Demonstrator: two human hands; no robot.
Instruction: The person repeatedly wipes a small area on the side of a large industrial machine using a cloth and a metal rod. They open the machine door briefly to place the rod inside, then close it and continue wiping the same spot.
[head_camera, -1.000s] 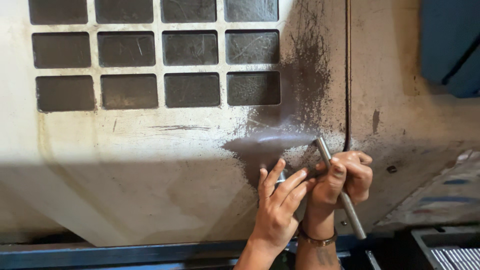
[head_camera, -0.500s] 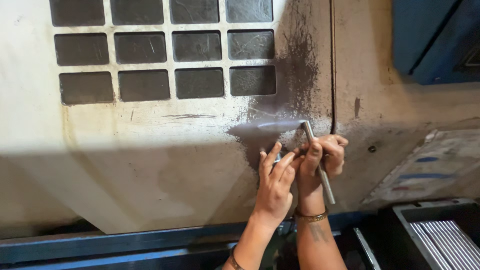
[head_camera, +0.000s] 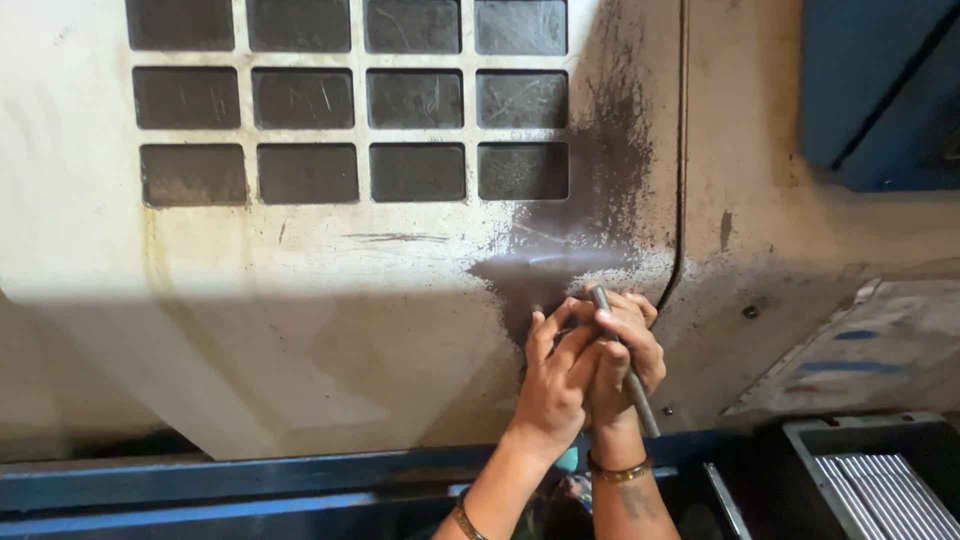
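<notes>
A large, grimy cream-coloured metal machine panel (head_camera: 300, 330) fills most of the view, with a grid of dark rectangular window openings (head_camera: 350, 100) across its upper part and a dark smear of metal dust (head_camera: 590, 240) down its right side. At the lower right sits a grey metal tray (head_camera: 880, 480) holding a stack of ribbed, silvery metal strips (head_camera: 885, 500). Both forearms rise from the bottom edge, close together, and meet against the panel just below the dark smear. The left hand (head_camera: 553, 385) lies with its fingers extended and slightly spread, fingertips touching the panel and overlapping the other hand; whether it grasps anything cannot be told. The right hand (head_camera: 622, 350), a thin brass-coloured bangle (head_camera: 618, 470) on its wrist, is clenched around a thin grey metal rod (head_camera: 625, 365), which runs tilted through the fist, upper end near the panel, lower end sticking out beside the wrist.
</notes>
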